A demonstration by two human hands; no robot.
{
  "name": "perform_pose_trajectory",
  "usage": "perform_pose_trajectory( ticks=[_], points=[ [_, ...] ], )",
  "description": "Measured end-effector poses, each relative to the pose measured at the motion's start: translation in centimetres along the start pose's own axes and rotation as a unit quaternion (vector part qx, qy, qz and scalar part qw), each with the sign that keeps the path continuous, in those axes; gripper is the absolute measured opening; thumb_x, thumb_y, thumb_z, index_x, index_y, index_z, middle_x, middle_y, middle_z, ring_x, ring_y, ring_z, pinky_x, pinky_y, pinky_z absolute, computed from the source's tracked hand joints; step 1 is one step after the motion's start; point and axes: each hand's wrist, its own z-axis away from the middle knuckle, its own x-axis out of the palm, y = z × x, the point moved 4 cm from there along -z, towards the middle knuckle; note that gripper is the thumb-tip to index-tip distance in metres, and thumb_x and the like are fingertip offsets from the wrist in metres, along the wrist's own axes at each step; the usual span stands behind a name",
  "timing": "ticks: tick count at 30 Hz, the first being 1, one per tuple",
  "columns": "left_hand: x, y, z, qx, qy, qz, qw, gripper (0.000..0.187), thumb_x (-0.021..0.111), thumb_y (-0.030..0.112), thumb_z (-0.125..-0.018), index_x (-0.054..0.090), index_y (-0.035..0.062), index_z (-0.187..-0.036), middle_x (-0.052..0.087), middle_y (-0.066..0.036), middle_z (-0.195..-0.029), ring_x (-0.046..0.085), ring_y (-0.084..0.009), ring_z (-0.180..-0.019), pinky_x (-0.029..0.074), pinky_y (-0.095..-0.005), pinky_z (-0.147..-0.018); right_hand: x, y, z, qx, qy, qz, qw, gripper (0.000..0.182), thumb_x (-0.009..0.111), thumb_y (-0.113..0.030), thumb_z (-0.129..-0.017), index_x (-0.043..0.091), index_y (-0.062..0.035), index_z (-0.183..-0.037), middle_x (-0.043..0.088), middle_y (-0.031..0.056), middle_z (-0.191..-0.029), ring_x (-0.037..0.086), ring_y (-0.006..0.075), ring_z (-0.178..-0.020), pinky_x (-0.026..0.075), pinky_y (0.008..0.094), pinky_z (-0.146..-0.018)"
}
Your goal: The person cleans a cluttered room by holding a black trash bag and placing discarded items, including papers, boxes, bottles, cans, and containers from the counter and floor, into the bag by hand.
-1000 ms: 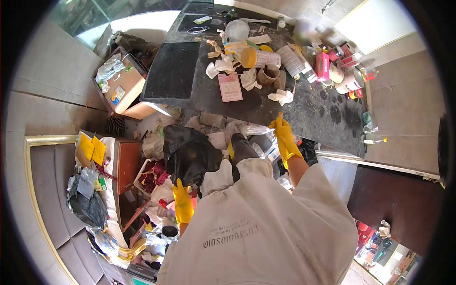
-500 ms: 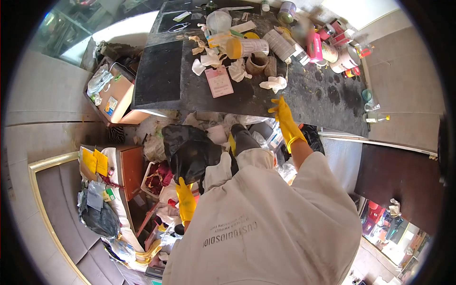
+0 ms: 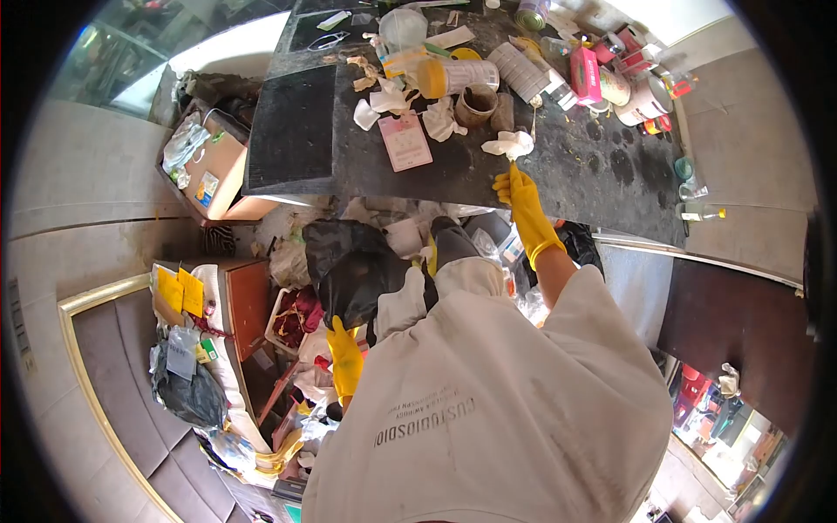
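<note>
My left hand (image 3: 345, 359), in a yellow rubber glove, has its fingers closed on the rim of a black plastic bag (image 3: 349, 266). The bag hangs bulging at the left of my body, and its inside is hidden. My right hand (image 3: 528, 209), gloved in yellow too, reaches over the front edge of the dark table (image 3: 384, 185). A stretched finger points at a crumpled white tissue (image 3: 509, 144), its tip right at the tissue's lower edge, with the other fingers apart from it. Left of that tissue lie a pink printed card (image 3: 405, 142) and more crumpled tissues (image 3: 443, 119).
A yellow-lidded jar (image 3: 455, 77), a brown-stained cup (image 3: 476, 105), tins and a pink box (image 3: 586, 75) crowd the table's far side. A glass bottle (image 3: 702, 213) lies by the right edge. Loose rubbish covers the floor around me; a cardboard box (image 3: 222, 170) stands at left.
My right hand has moved up and forward to the crumpled tissue's edge, a finger now stretched toward it. My left hand keeps its hold on the black bag. The view has shifted slightly.
</note>
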Motion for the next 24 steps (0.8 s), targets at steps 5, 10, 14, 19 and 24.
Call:
perform_pose_trajectory(
  ticks=[5,10,14,19,24],
  points=[
    [0.7,0.6,0.7,-0.012,0.002,0.045,0.999,0.048,0.057,0.023,-0.099,0.043,0.0028,-0.139,0.056,-0.022,-0.127,0.059,-0.0323,-0.112,0.051,-0.0359,-0.092,0.5,0.2,-0.3,-0.073,0.021,0.018,0.997,0.036,0.056,-0.039,-0.099,0.064,-0.0043,-0.102,0.07,0.0087,-0.078,0.062,0.0118,-0.06,0.05,0.0245,-0.053],
    [1.4,1.0,0.8,-0.01,-0.002,0.005,1.0,0.048,0.056,0.023,-0.099,0.043,0.0031,-0.14,0.056,-0.021,-0.127,0.059,-0.0319,-0.112,0.051,-0.0357,-0.093,-0.4,-0.5,-0.7,0.009,0.001,0.004,1.0,0.037,0.056,-0.039,-0.099,0.064,-0.006,-0.113,0.069,0.0093,-0.075,0.058,0.012,-0.052,0.047,0.0261,-0.048],
    [2.2,1.2,0.5,-0.009,-0.009,-0.013,1.0,0.048,0.055,0.023,-0.099,0.042,0.0033,-0.14,0.056,-0.021,-0.128,0.058,-0.0317,-0.113,0.05,-0.0356,-0.093,-1.6,-1.6,-0.8,0.042,-0.003,-0.077,0.996,0.04,0.056,-0.042,-0.098,0.064,-0.0065,-0.114,0.067,0.0107,-0.073,0.054,0.012,-0.049,0.047,0.0283,-0.047],
    [2.9,1.5,0.1,-0.006,-0.014,-0.028,0.999,0.047,0.055,0.023,-0.099,0.042,0.0035,-0.141,0.055,-0.021,-0.128,0.058,-0.0314,-0.113,0.05,-0.0355,-0.094,-2.5,-0.6,-2.5,-0.016,0.016,-0.145,0.989,0.044,0.054,-0.047,-0.098,0.065,-0.0068,-0.113,0.067,0.0123,-0.079,0.051,0.0119,-0.046,0.048,0.0286,-0.046],
    [3.8,1.8,-0.4,-0.002,-0.023,-0.04,0.999,0.047,0.054,0.023,-0.099,0.042,0.0038,-0.141,0.055,-0.02,-0.129,0.058,-0.0311,-0.114,0.049,-0.0353,-0.094,-3.9,-3.4,-1.0,0.035,0.034,-0.057,0.997,0.051,0.052,-0.053,-0.096,0.064,-0.0068,-0.114,0.061,0.0074,-0.07,0.044,0.0098,-0.042,0.042,0.0271,-0.042]
  ],
)
